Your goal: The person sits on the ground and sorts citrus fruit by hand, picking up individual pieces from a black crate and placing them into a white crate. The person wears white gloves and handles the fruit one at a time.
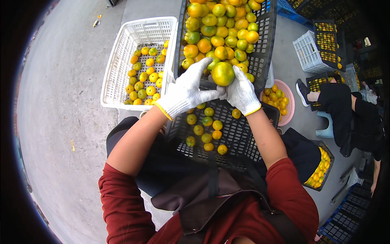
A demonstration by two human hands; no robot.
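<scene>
A green-orange mandarin (223, 74) is held up in my right hand (242, 91), with the thumb along its right side and the fingers beneath. My left hand (190, 85) is spread just left of the fruit, a gap between palm and peel, its fingertips close to the right fingers. Both hands wear white knit gloves with yellow cuffs. Behind them, a black plastic crate (267, 39) is heaped with mandarins (221, 36). Below my hands, another black crate (240, 134) holds several scattered mandarins (207, 121); my forearms partly cover it.
On the left stands a white plastic crate (114, 76) with a layer of mandarins. To the right are a pink basket (291, 109) of fruit and a black crate (329, 175) of yellower fruit. Further right, a person (338, 106) in black is near a blue stool (324, 124) and stacked crates.
</scene>
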